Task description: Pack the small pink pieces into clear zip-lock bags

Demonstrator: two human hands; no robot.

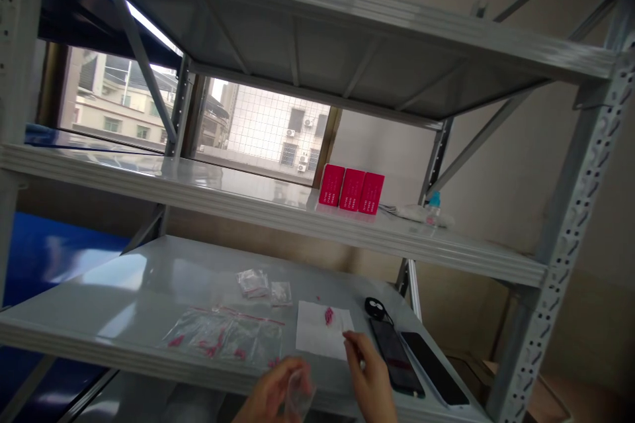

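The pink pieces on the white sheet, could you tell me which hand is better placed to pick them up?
Probably the right hand: its fingertips sit at the white sheet near the pink pieces, while the left hand holds a small clear bag.

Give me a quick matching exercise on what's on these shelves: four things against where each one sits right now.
Things:
1. red boxes
2. two phones
3. small clear bag
4. white paper sheet

Places:
A. held in the left hand
B. lower shelf, just ahead of the right hand
C. middle shelf, in front of the window
D. lower shelf, near its right edge

Pairs: 1-C, 2-D, 3-A, 4-B
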